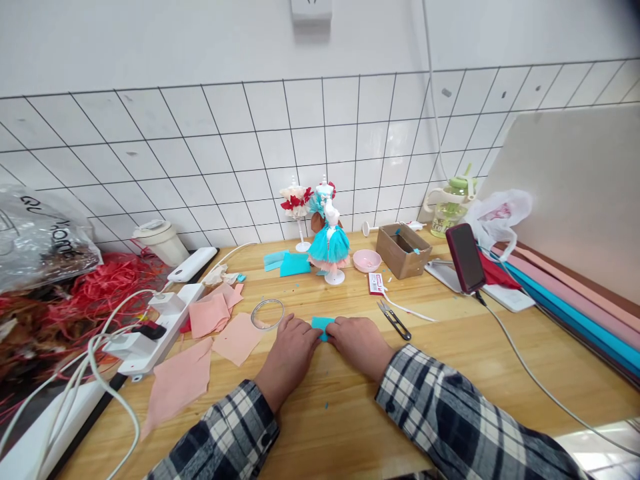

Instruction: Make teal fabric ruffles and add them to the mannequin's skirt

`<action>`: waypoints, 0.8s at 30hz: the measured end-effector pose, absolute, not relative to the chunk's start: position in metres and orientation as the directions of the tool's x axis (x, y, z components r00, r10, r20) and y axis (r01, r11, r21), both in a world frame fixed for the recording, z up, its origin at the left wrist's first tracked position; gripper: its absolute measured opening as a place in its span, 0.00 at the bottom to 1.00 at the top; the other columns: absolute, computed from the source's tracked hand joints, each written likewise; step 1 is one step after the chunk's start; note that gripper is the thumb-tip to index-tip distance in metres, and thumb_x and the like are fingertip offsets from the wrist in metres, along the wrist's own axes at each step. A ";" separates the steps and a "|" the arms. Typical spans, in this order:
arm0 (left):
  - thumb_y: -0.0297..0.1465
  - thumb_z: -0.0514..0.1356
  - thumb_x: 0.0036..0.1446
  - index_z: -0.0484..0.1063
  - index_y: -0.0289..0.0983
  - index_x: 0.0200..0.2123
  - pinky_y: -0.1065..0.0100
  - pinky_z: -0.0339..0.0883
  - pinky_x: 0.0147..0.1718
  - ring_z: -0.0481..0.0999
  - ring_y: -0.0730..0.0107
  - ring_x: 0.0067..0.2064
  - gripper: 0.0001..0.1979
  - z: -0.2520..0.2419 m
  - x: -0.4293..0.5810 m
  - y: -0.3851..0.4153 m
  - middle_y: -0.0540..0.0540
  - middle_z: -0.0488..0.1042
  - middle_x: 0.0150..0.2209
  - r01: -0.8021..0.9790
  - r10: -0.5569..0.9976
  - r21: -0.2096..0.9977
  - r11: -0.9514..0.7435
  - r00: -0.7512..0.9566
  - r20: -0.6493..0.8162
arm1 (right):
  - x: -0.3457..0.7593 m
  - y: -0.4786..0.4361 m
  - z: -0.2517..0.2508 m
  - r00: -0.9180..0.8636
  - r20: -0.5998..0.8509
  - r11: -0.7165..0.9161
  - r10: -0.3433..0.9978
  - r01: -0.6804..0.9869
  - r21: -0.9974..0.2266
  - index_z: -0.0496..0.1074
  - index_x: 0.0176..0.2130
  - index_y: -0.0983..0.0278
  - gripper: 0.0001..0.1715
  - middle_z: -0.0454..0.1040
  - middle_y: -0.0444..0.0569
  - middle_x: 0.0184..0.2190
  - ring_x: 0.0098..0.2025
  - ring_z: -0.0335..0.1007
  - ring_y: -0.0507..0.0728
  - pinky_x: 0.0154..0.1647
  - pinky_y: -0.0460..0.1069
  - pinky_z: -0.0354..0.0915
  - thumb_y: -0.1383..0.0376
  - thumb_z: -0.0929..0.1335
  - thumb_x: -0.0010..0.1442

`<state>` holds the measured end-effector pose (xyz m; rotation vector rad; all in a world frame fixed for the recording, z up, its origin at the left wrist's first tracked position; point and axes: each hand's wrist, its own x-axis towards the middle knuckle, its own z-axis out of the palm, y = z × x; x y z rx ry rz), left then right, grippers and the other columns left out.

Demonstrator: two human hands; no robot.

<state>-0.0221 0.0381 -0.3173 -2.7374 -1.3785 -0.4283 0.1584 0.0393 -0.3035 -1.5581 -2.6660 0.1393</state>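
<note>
A small turquoise piece of what looks like crepe paper (pixel 323 324) lies on the table between my hands. My left hand (pixel 296 341) has its fingers closed on the lower left side of it. From the right, my right hand (pixel 357 341) grips the other side, fingers bent and thumb tucked in. The fingertips hide part of the piece. Behind it, a mini dress form in a turquoise skirt (pixel 329 245) stands upright. Larger turquoise sheets (pixel 295 264) lie beside its base. Thread snips (pixel 395 321) rest right of my right hand, and a clear ring (pixel 267 313) left of my left hand.
Peach sheets (pixel 181 373) spread across the left, near a white power strip (pixel 163 333) with looping cables. A pink bowl (pixel 367 261), a cardboard box (pixel 404 250) and a propped phone (pixel 466 259) stand back right. Another dress form (pixel 296 207) is against the tiled wall.
</note>
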 end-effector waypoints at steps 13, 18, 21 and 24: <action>0.27 0.54 0.62 0.74 0.40 0.41 0.54 0.56 0.50 0.68 0.63 0.38 0.09 -0.318 -0.022 0.040 0.47 0.74 0.31 0.772 0.753 0.059 -0.632 0.595 0.279 | 0.159 0.041 -0.305 -0.502 0.017 0.500 0.865 0.857 -0.124 0.73 0.39 0.62 0.14 0.74 0.49 0.34 0.38 0.72 0.57 0.35 0.48 0.63 0.63 0.60 0.66; 0.28 0.54 0.61 0.75 0.40 0.34 0.58 0.60 0.44 0.68 0.63 0.38 0.09 -0.316 -0.020 0.039 0.46 0.72 0.31 0.756 0.740 0.078 -0.650 0.607 0.291 | 0.160 0.042 -0.305 -0.504 0.007 0.501 0.864 0.855 -0.133 0.74 0.38 0.62 0.15 0.74 0.50 0.36 0.40 0.72 0.56 0.38 0.47 0.62 0.63 0.60 0.66; 0.27 0.55 0.61 0.75 0.40 0.33 0.57 0.59 0.46 0.68 0.63 0.39 0.08 -0.313 -0.021 0.038 0.46 0.73 0.32 0.750 0.732 0.073 -0.657 0.612 0.300 | 0.160 0.042 -0.303 -0.513 0.006 0.509 0.858 0.850 -0.137 0.74 0.38 0.62 0.14 0.74 0.51 0.36 0.41 0.71 0.56 0.38 0.47 0.62 0.63 0.60 0.66; 0.27 0.55 0.61 0.75 0.41 0.33 0.51 0.52 0.54 0.69 0.64 0.38 0.09 -0.314 -0.022 0.039 0.48 0.73 0.30 0.763 0.745 0.058 -0.643 0.607 0.276 | 0.161 0.042 -0.303 -0.496 -0.005 0.490 0.868 0.860 -0.142 0.74 0.39 0.62 0.14 0.75 0.50 0.35 0.38 0.72 0.56 0.36 0.47 0.63 0.62 0.60 0.66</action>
